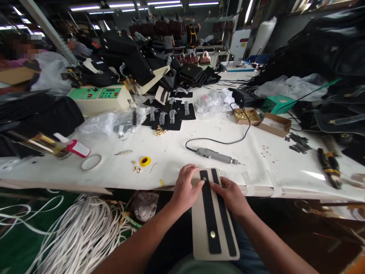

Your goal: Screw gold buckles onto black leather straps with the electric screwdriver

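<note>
A flat beige panel [197,228] with two long black strips extends from the table's front edge over my lap. On its left strip [210,205] are two round metal pieces, one near each end. My left hand [186,188] grips the panel's far left edge, its thumb on the left strip by the upper metal piece. Holding the far right edge is my right hand [232,196], with its thumb on top between the strips. Fingers under the panel are hidden. Beyond it on the table lies a grey electric screwdriver [215,155] with a black cord.
Left on the table are a yellow tape roll [145,161], small gold rings [137,167] and a red bottle [78,148]. Farther back lie black pieces [173,123] with clear-wrapped parts. Cardboard boxes [275,125] and pliers [329,167] are at right. White strips [82,236] pile below.
</note>
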Action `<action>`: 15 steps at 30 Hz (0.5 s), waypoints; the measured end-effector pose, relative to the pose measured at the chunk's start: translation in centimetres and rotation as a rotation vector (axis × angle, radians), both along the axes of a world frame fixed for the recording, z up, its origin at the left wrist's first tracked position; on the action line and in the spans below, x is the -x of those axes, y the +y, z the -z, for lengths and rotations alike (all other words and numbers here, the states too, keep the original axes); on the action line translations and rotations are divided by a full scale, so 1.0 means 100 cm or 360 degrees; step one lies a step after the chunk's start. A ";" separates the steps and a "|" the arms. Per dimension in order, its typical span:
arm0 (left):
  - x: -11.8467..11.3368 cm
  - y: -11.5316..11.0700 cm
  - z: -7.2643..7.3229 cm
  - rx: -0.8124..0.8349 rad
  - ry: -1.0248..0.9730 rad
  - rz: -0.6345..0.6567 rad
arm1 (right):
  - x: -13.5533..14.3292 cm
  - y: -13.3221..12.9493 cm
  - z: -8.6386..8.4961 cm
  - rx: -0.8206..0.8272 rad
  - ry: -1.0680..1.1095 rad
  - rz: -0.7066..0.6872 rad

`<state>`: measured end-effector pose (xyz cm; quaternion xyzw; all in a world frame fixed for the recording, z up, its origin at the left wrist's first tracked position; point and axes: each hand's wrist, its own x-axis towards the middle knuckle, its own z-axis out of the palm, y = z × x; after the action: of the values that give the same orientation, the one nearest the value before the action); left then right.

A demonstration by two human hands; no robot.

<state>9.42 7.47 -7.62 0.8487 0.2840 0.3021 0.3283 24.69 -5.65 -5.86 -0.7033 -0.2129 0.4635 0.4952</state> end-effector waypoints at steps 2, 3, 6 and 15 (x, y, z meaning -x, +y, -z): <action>0.008 -0.002 0.001 -0.0088 0.0051 0.0036 | 0.010 -0.001 0.001 -0.0023 0.0085 0.0003; 0.011 -0.002 0.001 -0.0125 0.0079 0.0051 | 0.014 -0.001 0.002 -0.0039 0.0121 0.0004; 0.016 -0.001 0.004 -0.0240 0.0151 0.0106 | 0.021 0.000 0.005 -0.0070 0.0128 0.0011; 0.006 0.005 0.009 -0.0202 0.0266 0.0165 | -0.026 0.012 0.000 0.0188 -0.1104 -0.0152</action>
<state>8.77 7.96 -8.47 0.9036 0.2464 0.2302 0.2643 27.30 -4.49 -5.89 -0.8355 -0.3737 0.2312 0.3298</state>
